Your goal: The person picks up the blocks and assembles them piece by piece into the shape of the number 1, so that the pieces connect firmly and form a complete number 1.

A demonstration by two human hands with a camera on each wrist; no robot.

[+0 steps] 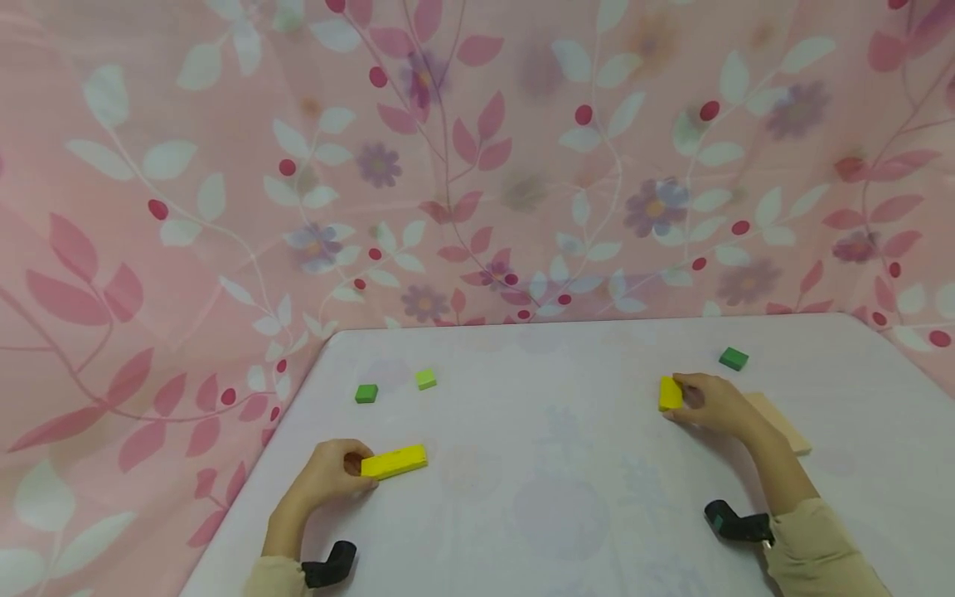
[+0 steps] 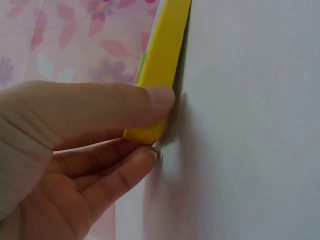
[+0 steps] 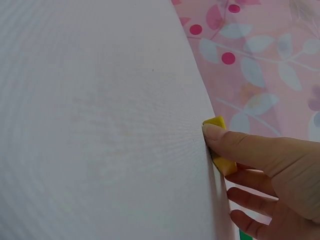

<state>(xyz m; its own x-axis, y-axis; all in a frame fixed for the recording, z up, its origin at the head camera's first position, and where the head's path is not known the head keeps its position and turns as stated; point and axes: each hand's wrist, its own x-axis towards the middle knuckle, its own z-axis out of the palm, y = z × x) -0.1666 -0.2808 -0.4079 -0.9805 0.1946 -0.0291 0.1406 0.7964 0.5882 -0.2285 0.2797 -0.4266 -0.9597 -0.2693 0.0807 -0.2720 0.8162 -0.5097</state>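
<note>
At the left of the table, my left hand (image 1: 332,473) pinches the near end of a long yellow block (image 1: 395,462) between thumb and fingers. That block (image 2: 162,55) points away from the hand in the left wrist view, close along the white tabletop. Farther back on the right, my right hand (image 1: 709,402) holds a shorter yellow block (image 1: 670,394) by its ends. The right wrist view has the thumb across this block (image 3: 224,164), with the other fingers behind it.
A green block (image 1: 366,394) and a light green block (image 1: 426,379) lie beyond my left hand. Behind my right hand sits a dark green block (image 1: 734,358). A pale wooden board (image 1: 779,424) lies partly hidden by the right forearm. Floral cloth (image 1: 477,166) hangs behind the white table (image 1: 552,547).
</note>
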